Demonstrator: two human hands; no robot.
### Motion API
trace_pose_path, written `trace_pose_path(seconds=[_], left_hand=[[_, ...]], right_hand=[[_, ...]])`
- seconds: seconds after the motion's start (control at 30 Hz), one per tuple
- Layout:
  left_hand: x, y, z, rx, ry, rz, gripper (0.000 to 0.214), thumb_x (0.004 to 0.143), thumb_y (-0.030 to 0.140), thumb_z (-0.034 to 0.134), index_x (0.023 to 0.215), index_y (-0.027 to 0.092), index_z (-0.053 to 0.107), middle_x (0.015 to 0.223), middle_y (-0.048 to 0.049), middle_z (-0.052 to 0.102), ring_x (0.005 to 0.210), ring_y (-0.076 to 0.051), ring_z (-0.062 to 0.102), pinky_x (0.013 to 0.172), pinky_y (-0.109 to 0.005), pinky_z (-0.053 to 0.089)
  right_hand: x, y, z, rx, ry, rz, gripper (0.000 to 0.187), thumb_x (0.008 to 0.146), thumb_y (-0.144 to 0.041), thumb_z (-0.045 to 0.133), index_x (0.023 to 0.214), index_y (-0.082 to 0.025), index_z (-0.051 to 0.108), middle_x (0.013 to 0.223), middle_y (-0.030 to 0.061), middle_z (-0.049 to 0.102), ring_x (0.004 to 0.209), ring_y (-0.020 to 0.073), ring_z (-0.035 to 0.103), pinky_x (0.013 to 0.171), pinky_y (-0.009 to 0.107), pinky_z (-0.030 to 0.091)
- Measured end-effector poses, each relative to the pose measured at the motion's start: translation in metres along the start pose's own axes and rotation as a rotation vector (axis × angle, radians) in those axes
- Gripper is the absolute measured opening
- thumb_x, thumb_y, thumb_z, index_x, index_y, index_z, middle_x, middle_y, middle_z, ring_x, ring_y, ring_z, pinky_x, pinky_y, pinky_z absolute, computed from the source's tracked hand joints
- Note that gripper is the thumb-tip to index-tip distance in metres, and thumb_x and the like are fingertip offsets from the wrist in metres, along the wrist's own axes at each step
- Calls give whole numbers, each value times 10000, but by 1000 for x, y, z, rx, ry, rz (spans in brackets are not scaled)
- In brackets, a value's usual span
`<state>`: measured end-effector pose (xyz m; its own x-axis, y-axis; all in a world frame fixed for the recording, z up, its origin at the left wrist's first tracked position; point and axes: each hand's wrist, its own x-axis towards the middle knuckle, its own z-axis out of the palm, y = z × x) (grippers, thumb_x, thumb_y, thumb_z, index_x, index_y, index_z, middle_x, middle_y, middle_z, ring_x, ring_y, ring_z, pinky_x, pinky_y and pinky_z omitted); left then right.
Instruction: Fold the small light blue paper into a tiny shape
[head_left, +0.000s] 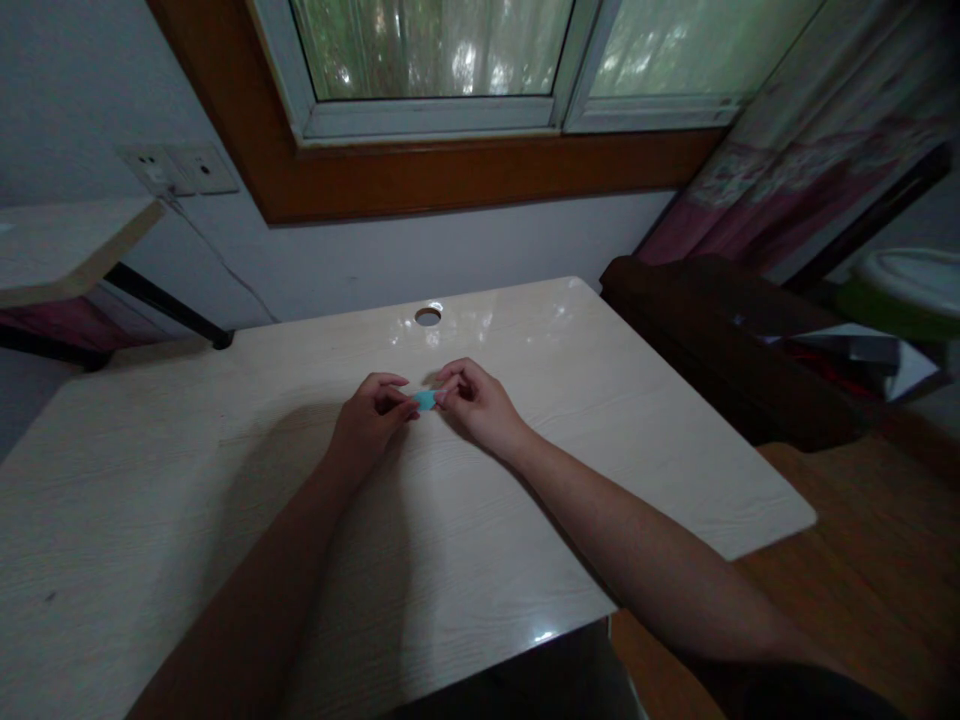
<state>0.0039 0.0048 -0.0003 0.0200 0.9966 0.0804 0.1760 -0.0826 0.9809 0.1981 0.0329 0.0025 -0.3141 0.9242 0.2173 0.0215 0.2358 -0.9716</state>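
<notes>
While filling most of the view, shows pale wood grain and rounded right-hand corners: table (487,560). Past the far edge, a wide window (442,50) in a brown surround. Off the right edge, a pink-and-white curtain (750,190) and low, dark brown furniture (697,340). By the far left corner, a shelf (60,250) raised on dark legs.

Reaching in over the near edge, two bare forearms (622,530). At the end of one, the left hand (366,418), fingers curled, almost closed, pinching with thumb and fingertips. Facing it just to the right, the right hand (480,405), likewise curled, with thumb and fingers nipping the opposite end.

Just beyond, close to the far edge, a round hole (428,317) in the table. Directly between both sets of fingertips, touching each, a small turquoise piece (424,400), nearer the far edge than the near one. Covered by fingers at both ends; cannot tell whether resting on the table or lifted slightly.
</notes>
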Motion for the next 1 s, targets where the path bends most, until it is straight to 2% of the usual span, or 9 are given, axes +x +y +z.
trace_pose_path(seconds=[0.37,0.67,0.77,0.9,1.0], left_hand=[[2,-5,-2,-37,114,7,362,767,375,747,1018,197,557,810,-3,703,724,-167,713,721,-302,559],[-1,5,-4,-31,241,12,289,819,379,683,1012,182,596,841,-32,725,793,-173,715,801,-326,556],[-2,2,-5,11,192,11,301,834,425,661,1000,173,648,874,-59,738,824,-187,712,815,-336,555],[-1,-4,-4,134,32,53,319,790,441,712,998,198,701,957,-66,751,857,-203,698,803,-326,545],[-1,0,-4,180,-11,61,308,790,457,710,977,213,727,902,-40,754,810,-194,687,765,-303,534]], right_hand=[[4,9,-3,99,52,38,218,776,-243,672,983,-200,617,729,-19,646,708,141,631,709,285,468],[5,5,-3,181,99,85,234,751,-290,706,961,-203,650,757,-5,673,736,148,658,756,305,505],[6,3,-3,247,110,117,254,726,-297,730,949,-197,661,742,-5,680,724,145,655,764,309,510],[6,1,-3,290,93,134,262,715,-303,747,940,-186,679,740,3,695,716,143,658,766,307,512],[4,2,-2,257,52,142,258,727,-317,741,944,-186,690,775,16,711,738,148,668,770,306,516]])
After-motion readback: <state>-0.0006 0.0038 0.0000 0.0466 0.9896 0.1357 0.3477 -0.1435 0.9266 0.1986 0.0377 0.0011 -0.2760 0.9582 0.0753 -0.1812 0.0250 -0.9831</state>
